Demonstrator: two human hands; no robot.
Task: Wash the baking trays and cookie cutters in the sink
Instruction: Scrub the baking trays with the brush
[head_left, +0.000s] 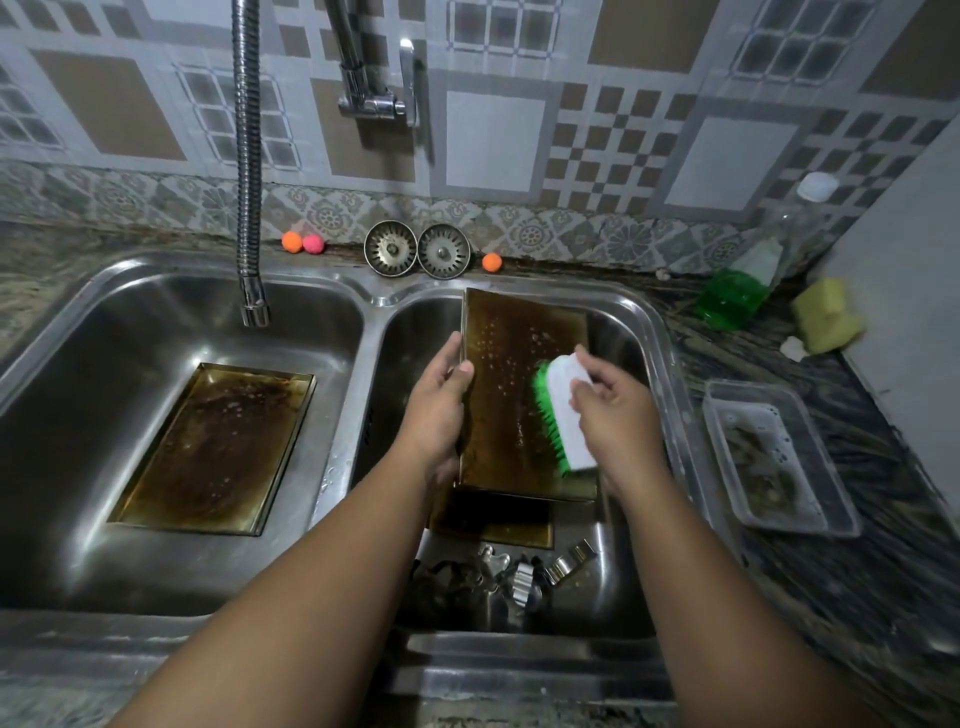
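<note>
Over the right basin of the steel double sink (652, 332), my left hand (439, 400) grips the left edge of a browned baking tray (506, 374), held tilted up. My right hand (613, 410) holds a white scrub brush (563, 415) with green bristles pressed against the tray's right side. Another stained tray (493, 522) lies partly hidden beneath it. A third baking tray (218, 447) rests flat in the left basin. Several metal cookie cutters (519, 571) sit at the front of the right basin.
A flexible faucet hose (248, 171) hangs over the left basin. Two sink strainers (415, 249) and small coloured balls (303, 242) line the back ledge. On the right counter stand a green dish soap bottle (737, 296), a yellow sponge (826, 322) and a clear plastic container (774, 457).
</note>
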